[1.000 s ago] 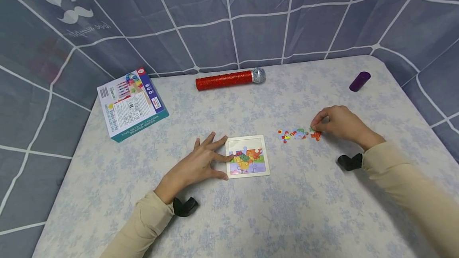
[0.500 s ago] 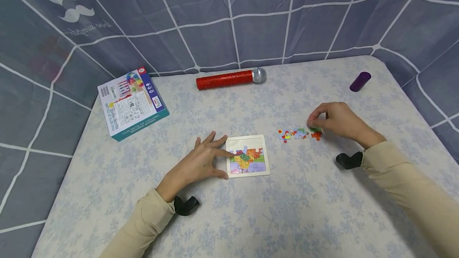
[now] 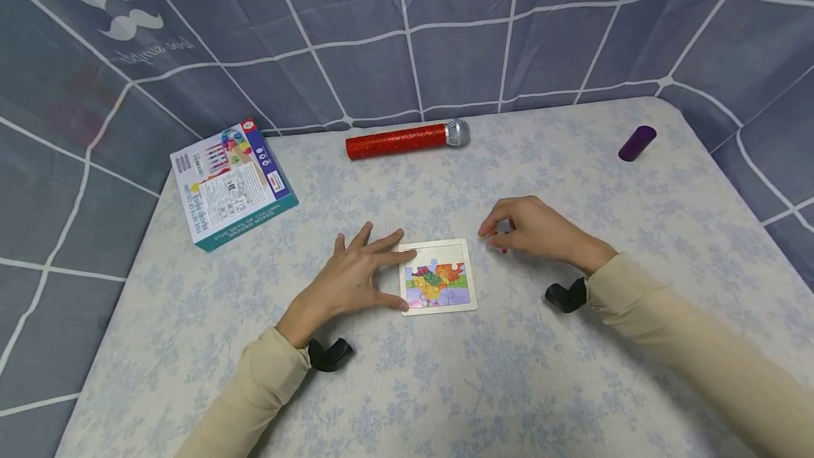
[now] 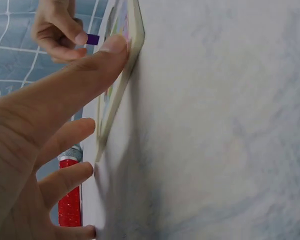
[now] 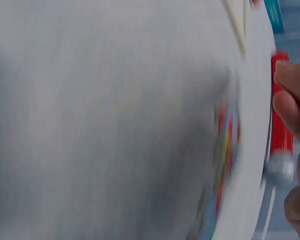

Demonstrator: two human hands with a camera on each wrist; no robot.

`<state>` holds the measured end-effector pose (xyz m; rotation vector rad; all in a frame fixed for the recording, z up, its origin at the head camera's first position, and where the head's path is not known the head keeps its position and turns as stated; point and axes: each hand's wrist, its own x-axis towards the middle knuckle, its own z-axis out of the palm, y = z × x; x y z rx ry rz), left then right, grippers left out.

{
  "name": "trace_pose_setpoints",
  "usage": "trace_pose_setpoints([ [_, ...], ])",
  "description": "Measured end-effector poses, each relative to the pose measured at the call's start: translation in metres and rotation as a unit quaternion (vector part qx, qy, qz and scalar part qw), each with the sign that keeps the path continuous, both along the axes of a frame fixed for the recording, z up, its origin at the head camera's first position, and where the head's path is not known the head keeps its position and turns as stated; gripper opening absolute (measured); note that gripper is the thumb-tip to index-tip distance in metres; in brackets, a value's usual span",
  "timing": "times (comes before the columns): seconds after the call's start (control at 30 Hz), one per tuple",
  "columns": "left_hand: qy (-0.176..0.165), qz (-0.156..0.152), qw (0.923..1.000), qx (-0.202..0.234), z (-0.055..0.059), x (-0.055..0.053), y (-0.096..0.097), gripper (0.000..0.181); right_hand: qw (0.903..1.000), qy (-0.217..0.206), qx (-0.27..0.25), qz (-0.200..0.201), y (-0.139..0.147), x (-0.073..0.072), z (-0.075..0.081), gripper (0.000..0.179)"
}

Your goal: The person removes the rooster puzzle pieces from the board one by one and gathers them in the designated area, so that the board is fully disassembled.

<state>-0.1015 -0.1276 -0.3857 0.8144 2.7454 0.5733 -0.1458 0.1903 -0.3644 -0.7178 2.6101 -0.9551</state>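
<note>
A square wooden puzzle tray [image 3: 471, 278] lies mid-table. Joined colourful pieces fill its lower part, and bare white base shows along the top. My left hand [image 3: 346, 281] spreads its fingers at the tray's left side, its thumb resting on the lower left corner. To the right of the tray, my right hand [image 3: 540, 232] hovers with bent fingers over loose puzzle pieces [image 5: 225, 140], mostly hidden below it in the head view. Thumb and forefinger stand slightly apart in the left wrist view, with nothing seen between them. The right wrist view is blurred.
A red glittery microphone [image 3: 400, 141] lies toward the back. A beaded-toy box [image 3: 232, 186] sits at the back left. Far right stands a purple cylinder [image 3: 637, 143]. A dark blue checked curtain [image 3: 356, 20] hangs behind the table.
My right hand has left the green and red piece at the right end and moved left over the other loose pieces. My left forefinger has shifted up along the tray.
</note>
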Motion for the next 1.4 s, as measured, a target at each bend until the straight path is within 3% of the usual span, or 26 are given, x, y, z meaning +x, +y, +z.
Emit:
trace_pose_setpoints([
  [0.23, 0.013, 0.006, 0.9999, -0.007, -0.003, -0.001, 0.0, 0.08, 0.9972, 0.025, 0.013, 0.069, -0.051, 0.017, -0.005, 0.022],
  [0.37, 0.01, 0.008, 0.9999, -0.01, -0.003, 0.0, 0.001, 0.079, 0.9963, 0.022, 0.036, 0.075, -0.071, 0.026, -0.007, 0.025],
  [0.57, 0.002, 0.021, 0.9996, -0.017, -0.001, 0.001, 0.004, 0.077, 0.9961, 0.033, 0.058, 0.058, -0.089, 0.032, -0.008, 0.025],
  [0.8, -0.009, 0.028, 0.9994, -0.019, 0.0, 0.001, 0.006, 0.077, 0.997, 0.017, 0.071, 0.024, -0.097, 0.033, -0.011, 0.019],
  [1.07, -0.039, 0.048, 0.9973, -0.039, 0.003, 0.0, 0.01, 0.077, 0.9983, 0.0, 0.058, 0.006, -0.102, 0.033, -0.012, 0.017],
  [1.4, -0.053, 0.061, 0.9956, -0.048, 0.007, -0.001, 0.014, 0.077, 0.9995, 0.004, 0.03, -0.004, -0.1, 0.035, -0.012, 0.014],
])
